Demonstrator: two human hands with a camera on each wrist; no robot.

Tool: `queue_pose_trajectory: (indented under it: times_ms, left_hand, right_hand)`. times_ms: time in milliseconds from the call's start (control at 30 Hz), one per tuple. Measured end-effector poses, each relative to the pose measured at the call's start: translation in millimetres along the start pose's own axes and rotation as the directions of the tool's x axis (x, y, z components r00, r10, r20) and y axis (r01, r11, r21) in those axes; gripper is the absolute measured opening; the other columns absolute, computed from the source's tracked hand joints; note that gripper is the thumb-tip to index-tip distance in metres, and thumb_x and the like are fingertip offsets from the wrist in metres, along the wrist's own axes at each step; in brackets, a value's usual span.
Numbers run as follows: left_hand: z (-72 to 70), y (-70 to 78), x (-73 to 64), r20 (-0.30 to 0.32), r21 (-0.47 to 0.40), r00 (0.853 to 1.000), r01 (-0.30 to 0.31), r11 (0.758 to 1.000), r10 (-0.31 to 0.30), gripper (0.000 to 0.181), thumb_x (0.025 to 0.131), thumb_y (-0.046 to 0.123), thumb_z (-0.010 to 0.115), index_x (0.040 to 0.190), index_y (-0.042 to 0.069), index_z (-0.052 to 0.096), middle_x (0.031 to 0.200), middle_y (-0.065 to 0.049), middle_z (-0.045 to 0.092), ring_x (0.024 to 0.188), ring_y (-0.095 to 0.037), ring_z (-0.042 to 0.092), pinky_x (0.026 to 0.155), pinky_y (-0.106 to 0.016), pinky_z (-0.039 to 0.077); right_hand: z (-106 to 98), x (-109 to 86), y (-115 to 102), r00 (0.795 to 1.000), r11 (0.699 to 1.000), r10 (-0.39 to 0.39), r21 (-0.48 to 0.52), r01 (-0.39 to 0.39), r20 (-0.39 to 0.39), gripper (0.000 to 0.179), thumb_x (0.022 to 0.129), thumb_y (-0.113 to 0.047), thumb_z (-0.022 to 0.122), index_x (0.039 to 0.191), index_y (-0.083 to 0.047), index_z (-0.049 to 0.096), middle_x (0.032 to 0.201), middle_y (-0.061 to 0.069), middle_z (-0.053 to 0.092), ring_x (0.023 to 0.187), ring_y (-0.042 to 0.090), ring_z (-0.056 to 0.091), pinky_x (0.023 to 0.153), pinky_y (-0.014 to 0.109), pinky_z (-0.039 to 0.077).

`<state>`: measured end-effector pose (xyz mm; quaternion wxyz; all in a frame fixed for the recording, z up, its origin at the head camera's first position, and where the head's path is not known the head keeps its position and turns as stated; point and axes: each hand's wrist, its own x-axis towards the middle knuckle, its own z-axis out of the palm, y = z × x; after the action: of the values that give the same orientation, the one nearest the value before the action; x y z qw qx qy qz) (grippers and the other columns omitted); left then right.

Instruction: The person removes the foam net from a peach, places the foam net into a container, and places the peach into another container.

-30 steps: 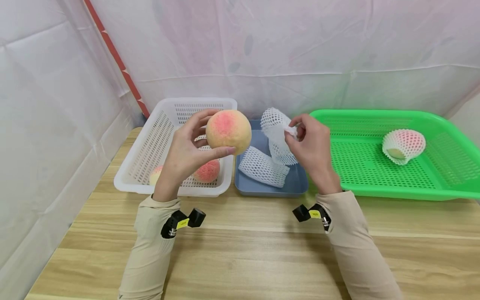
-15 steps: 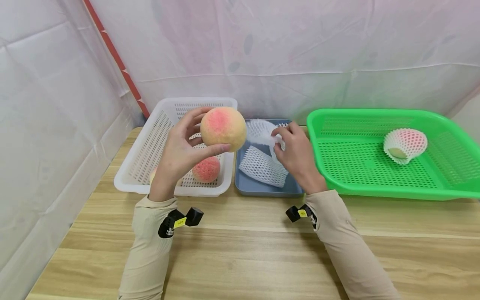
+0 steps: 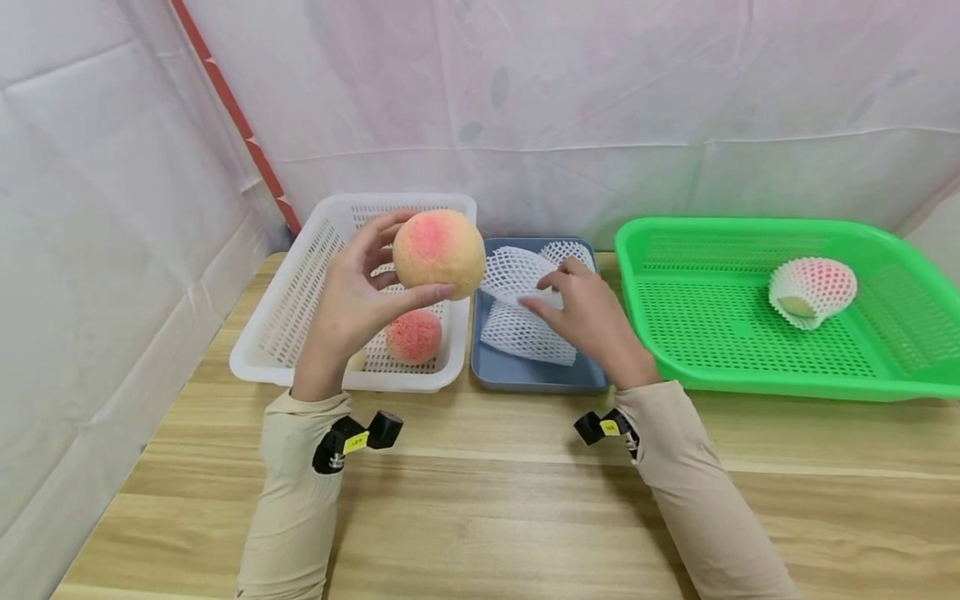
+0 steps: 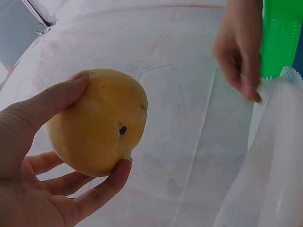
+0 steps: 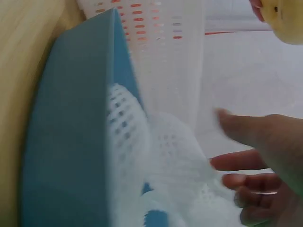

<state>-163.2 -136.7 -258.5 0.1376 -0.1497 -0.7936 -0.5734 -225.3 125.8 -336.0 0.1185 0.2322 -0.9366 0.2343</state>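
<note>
My left hand (image 3: 352,304) holds a peach (image 3: 439,254), yellow with a pink blush, raised over the white basket (image 3: 258,342). In the left wrist view thumb and fingertips grip its sides, and a dark spot shows on its yellow underside. My right hand (image 3: 588,317) is over the blue-grey tray (image 3: 536,381), thumb and index finger apart. Right by its fingertips in the right wrist view lies white foam netting (image 5: 175,151). Several foam net sleeves lie in the tray: one at the back left (image 3: 513,271), another in front (image 3: 525,335), and a third at the back right (image 3: 567,252).
Inside the white basket sits a pinkish-red peach (image 3: 414,337), with part of a yellow one (image 3: 357,360) beside my left wrist. To the right stands a green basket (image 3: 750,385) holding a net-wrapped peach (image 3: 812,292). White sheeting (image 3: 600,100) hangs behind.
My right hand has moved left and let go of the foam net sleeve, which now lies in the tray. The left hand has shifted slightly left with the peach.
</note>
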Motion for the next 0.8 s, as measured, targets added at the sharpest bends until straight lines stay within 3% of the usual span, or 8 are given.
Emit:
queue_pose_trajectory:
  times_ms: [100, 233, 400, 500, 567, 633, 733, 800]
  left_hand:
    - [-4.1, -1.0, 0.2, -0.028, 0.021, 1.000, 0.003, 1.000, -0.002, 0.074, 0.068, 0.010, 0.088, 0.133, 0.013, 0.054, 0.125, -0.001, 0.059, 0.103, -0.020, 0.061, 0.086, -0.033, 0.055]
    - [-10.9, -4.7, 0.3, -0.073, 0.150, 0.997, -0.006, 0.989, 0.017, 0.074, 0.067, 0.017, 0.089, 0.132, 0.013, 0.055, 0.123, -0.002, 0.061, 0.101, -0.019, 0.061, 0.084, -0.034, 0.055]
    - [-21.8, -12.8, -0.4, -0.118, 0.396, 0.993, 0.022, 0.918, 0.027, 0.073, 0.067, 0.027, 0.089, 0.130, 0.012, 0.056, 0.119, -0.006, 0.062, 0.099, -0.022, 0.059, 0.079, -0.039, 0.053]
    - [-28.8, -16.4, -1.7, -0.133, 0.461, 0.991, 0.062, 0.885, -0.001, 0.070, 0.068, 0.026, 0.089, 0.128, 0.010, 0.057, 0.116, -0.009, 0.062, 0.092, -0.026, 0.060, 0.074, -0.040, 0.052]
    - [-32.4, -17.1, -3.5, -0.130, 0.490, 0.991, 0.079, 0.868, -0.017, 0.070, 0.068, 0.026, 0.088, 0.128, 0.009, 0.057, 0.116, -0.011, 0.062, 0.088, -0.027, 0.059, 0.070, -0.039, 0.050]
    - [-35.0, -15.3, -5.2, -0.113, 0.514, 0.993, 0.087, 0.853, -0.033, 0.070, 0.069, 0.027, 0.087, 0.129, 0.008, 0.056, 0.117, -0.012, 0.062, 0.087, -0.028, 0.058, 0.069, -0.038, 0.049]
    - [-40.6, -12.0, -3.6, -0.059, 0.579, 0.996, 0.089, 0.810, -0.067, 0.071, 0.069, 0.029, 0.087, 0.128, 0.006, 0.055, 0.113, -0.014, 0.062, 0.082, -0.028, 0.056, 0.065, -0.038, 0.047]
    - [-47.0, -8.0, 1.5, -0.013, 0.631, 0.994, 0.095, 0.770, -0.112, 0.071, 0.070, 0.031, 0.086, 0.127, 0.004, 0.054, 0.109, -0.016, 0.063, 0.081, -0.029, 0.056, 0.064, -0.040, 0.047]
  right_hand:
    - [-8.7, 0.1, -3.9, 0.986, 0.997, -0.077, 0.021, 0.081, -0.149, 0.023, 0.090, -0.022, 0.069, 0.092, 0.000, 0.072, 0.081, 0.013, 0.062, 0.070, 0.026, 0.055, 0.062, 0.037, 0.046]
    - [-18.1, -0.3, -7.6, 0.960, 0.984, -0.171, 0.019, 0.179, -0.220, 0.012, 0.088, -0.011, 0.068, 0.086, 0.000, 0.072, 0.071, 0.009, 0.063, 0.061, 0.022, 0.052, 0.057, 0.033, 0.043]
    - [-33.3, -6.4, -20.6, 0.951, 0.971, -0.224, 0.037, 0.236, -0.211, 0.008, 0.088, -0.009, 0.068, 0.088, -0.002, 0.071, 0.068, 0.005, 0.060, 0.059, 0.019, 0.050, 0.056, 0.029, 0.040]
    - [-47.1, -13.7, -33.4, 0.937, 0.956, -0.279, 0.029, 0.291, -0.212, 0.007, 0.086, -0.009, 0.069, 0.091, -0.003, 0.071, 0.068, 0.002, 0.059, 0.058, 0.017, 0.049, 0.054, 0.028, 0.039]
    - [-57.0, -21.2, -41.7, 0.910, 0.931, -0.355, 0.004, 0.364, -0.215, 0.009, 0.085, -0.008, 0.070, 0.094, -0.005, 0.072, 0.071, 0.001, 0.061, 0.058, 0.015, 0.051, 0.053, 0.028, 0.040]
    - [-63.7, -31.3, -46.3, 0.863, 0.891, -0.447, -0.026, 0.454, -0.236, 0.013, 0.084, -0.008, 0.071, 0.097, -0.008, 0.072, 0.074, 0.000, 0.063, 0.058, 0.013, 0.053, 0.051, 0.027, 0.042]
    - [-50.4, -45.6, -27.3, 0.783, 0.822, -0.568, -0.127, 0.555, -0.254, 0.026, 0.085, -0.021, 0.073, 0.111, -0.024, 0.072, 0.087, -0.010, 0.064, 0.063, 0.006, 0.053, 0.048, 0.026, 0.042]
    - [-32.8, -55.0, -5.9, 0.745, 0.794, -0.607, -0.164, 0.586, -0.276, 0.035, 0.084, -0.028, 0.075, 0.118, -0.034, 0.068, 0.092, -0.016, 0.061, 0.064, 0.006, 0.051, 0.047, 0.028, 0.040]
